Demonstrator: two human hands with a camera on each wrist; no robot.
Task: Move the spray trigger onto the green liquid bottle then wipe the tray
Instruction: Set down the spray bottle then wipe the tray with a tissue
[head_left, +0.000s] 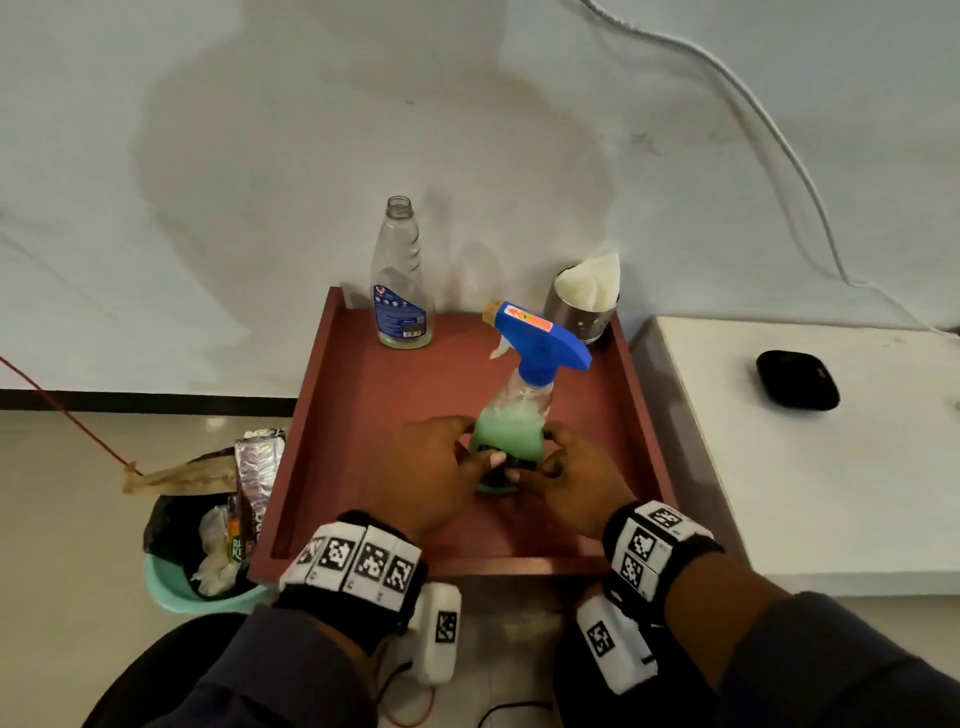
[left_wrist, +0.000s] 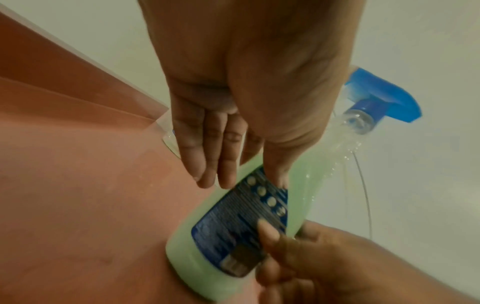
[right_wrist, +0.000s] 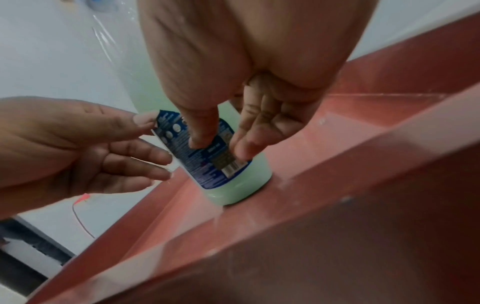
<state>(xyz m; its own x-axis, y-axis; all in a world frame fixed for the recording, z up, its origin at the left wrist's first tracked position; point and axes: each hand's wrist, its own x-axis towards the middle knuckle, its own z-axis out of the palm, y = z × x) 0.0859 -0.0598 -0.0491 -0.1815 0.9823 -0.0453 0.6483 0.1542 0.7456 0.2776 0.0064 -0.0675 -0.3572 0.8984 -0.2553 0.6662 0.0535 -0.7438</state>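
The green liquid bottle (head_left: 506, 431) stands upright in the middle of the red tray (head_left: 363, 415), and the blue spray trigger (head_left: 540, 343) sits on its neck. My right hand (head_left: 535, 457) holds the bottle low down, with thumb and fingers (right_wrist: 244, 152) on its blue label. My left hand (head_left: 475, 447) is at the bottle's left side with fingers straight and loose. Only its thumb tip (left_wrist: 278, 181) touches the label. The wrist views show the bottle (left_wrist: 303, 185) (right_wrist: 241, 185) on the tray floor (left_wrist: 78, 185) (right_wrist: 337, 164).
An empty clear bottle (head_left: 400, 280) without a cap stands at the tray's back left. A steel cup holding white tissue (head_left: 587, 306) is at the back right. A bin with rubbish (head_left: 208, 545) sits left of the tray. A white table (head_left: 805, 493) with a black case (head_left: 797, 379) is on the right.
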